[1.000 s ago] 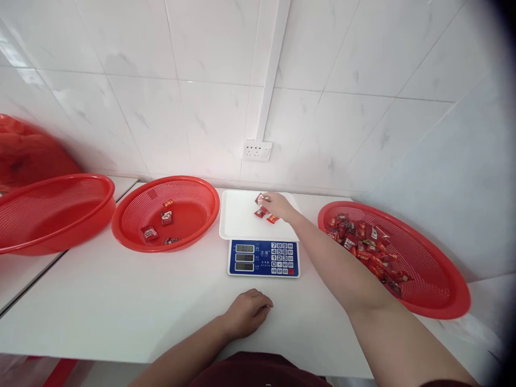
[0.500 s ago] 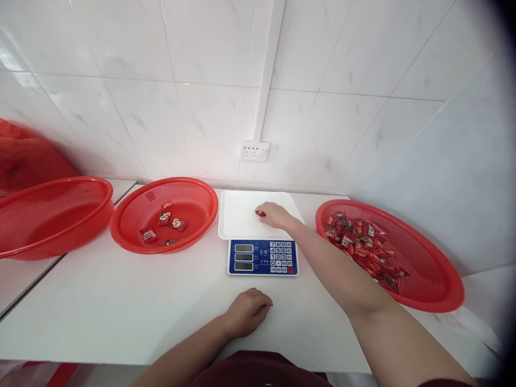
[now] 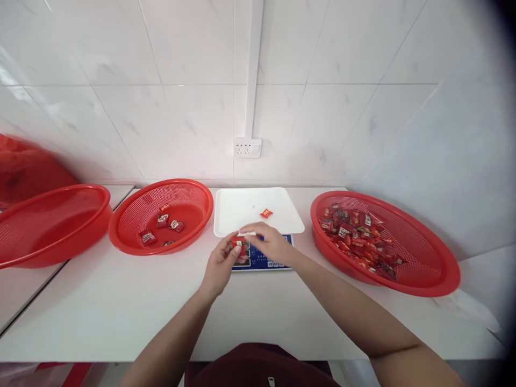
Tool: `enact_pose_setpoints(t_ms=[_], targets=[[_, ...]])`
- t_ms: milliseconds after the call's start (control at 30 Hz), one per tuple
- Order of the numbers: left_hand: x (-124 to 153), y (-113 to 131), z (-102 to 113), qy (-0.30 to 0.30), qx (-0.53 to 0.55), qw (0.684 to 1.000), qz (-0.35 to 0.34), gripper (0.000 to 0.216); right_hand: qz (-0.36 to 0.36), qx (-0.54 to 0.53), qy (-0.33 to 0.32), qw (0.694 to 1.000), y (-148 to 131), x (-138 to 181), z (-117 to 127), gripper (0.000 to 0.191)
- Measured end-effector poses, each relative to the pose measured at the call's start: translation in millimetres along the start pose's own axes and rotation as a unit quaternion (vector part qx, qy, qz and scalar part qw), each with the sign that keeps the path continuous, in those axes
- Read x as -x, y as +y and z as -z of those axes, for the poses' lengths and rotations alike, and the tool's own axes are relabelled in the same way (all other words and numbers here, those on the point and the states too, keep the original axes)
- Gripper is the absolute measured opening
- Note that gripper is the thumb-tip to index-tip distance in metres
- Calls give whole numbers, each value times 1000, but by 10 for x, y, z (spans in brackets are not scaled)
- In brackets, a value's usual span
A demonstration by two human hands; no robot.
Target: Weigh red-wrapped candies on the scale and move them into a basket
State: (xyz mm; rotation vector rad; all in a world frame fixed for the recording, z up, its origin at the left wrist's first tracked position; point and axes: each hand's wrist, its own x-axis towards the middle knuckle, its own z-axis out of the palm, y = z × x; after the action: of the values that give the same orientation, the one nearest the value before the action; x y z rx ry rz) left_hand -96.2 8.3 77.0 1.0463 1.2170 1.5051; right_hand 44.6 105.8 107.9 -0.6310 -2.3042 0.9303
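one packet is gripped in the left hand, over the scale; the right hand curls close by, its grip not determinable. a light pinch at the edges is advised, to avoid crushing. second packet lies on the tray.

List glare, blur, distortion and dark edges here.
All in the head view: glare on the tiled wall, far left; the red bag there looks smeared; the right-hand basket seems stretched; black swallows the upper right corner; print on the red packet in the left hand is unreadably soft.
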Motion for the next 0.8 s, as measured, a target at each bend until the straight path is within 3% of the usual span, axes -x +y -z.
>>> enact_pose_setpoints(t_ms=[100, 167, 300, 400, 467, 567, 633, 700, 800], targets=[[-123, 105, 216, 65, -187, 976, -85, 33, -59, 161, 43, 984, 358, -131, 214, 30], [-236, 215, 455, 112, -350, 923, -114, 31, -89, 262, 22, 961, 583, -211, 349, 31], [-453, 434, 946, 145, -595, 789, -55, 36, -89, 267, -3, 960, 772, -292, 458, 28], [-507, 497, 1035, 161, -658, 731, -87, 43, -93, 241, 14, 966, 708, -308, 426, 23], [-471, 485, 888, 150, -635, 746, -132, 42, -96, 224, 33, 969, 603, -286, 363, 24], [-321, 419, 455, 42, -504, 851, -144, 43, -80, 115, 40, 989, 380, -167, 197, 23], [-186, 353, 138, -43, -389, 913, -113, 47, -70, -65, 27, 995, 212, -21, 65, 19], [-60, 276, -118, -97, -313, 942, -79, 45, -78, -194, 27, 978, 61, 167, -38, 16], [45, 196, -290, -128, -284, 947, -79, 37, -90, -233, 36, 968, -81, 480, -60, 13]])
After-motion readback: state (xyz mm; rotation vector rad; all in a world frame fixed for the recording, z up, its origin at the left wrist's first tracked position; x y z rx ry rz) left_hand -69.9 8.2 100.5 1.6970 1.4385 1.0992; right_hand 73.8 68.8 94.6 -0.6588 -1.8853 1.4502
